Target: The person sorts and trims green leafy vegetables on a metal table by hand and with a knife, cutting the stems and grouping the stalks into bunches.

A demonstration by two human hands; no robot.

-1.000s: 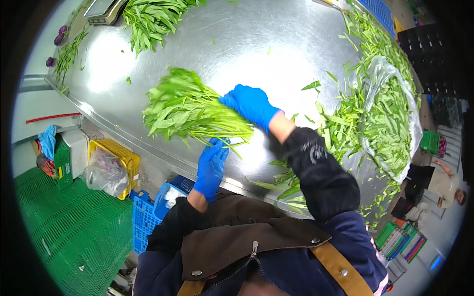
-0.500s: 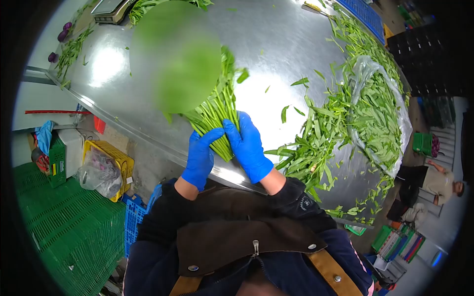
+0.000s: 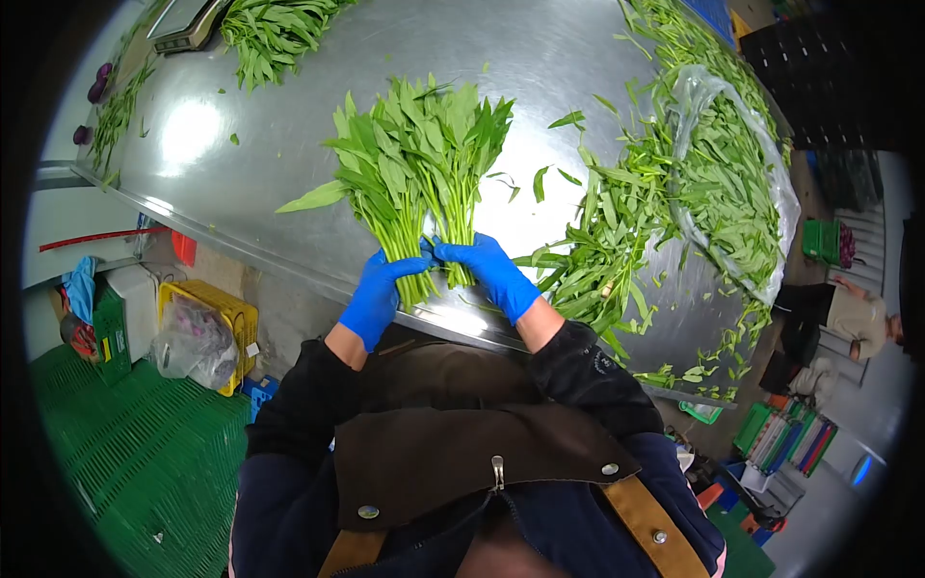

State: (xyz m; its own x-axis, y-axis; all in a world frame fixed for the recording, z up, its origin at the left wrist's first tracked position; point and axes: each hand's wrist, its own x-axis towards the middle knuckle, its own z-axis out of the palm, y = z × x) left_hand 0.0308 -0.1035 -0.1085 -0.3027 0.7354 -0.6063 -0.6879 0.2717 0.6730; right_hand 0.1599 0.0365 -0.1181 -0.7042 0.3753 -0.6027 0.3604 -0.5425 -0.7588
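The bench [image 3: 289, 125] is smooth, glossy metal. The gloves [image 3: 374, 294] look smooth and rubbery; the bunched greens [image 3: 385, 183] have softly shiny stems. The bag [image 3: 788, 207] is clear, crinkled plastic, the apron [image 3: 424, 472] matt cloth with 2 polished snaps [image 3: 609, 469]. The scale [image 3: 183, 37], cut off, seems metal.

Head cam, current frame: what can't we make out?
Head view, all of these:
Left hand: fingers behind the left bunch of leafy greens, hidden by its stems.
Right hand: fingers behind the right bunch of leafy greens, also hidden by stems.
Weighing scale: cut off by the top edge; no reading legible.
Plastic bag: its bottom, covered by loose leaves.
Sleeve emblem: too small to read.
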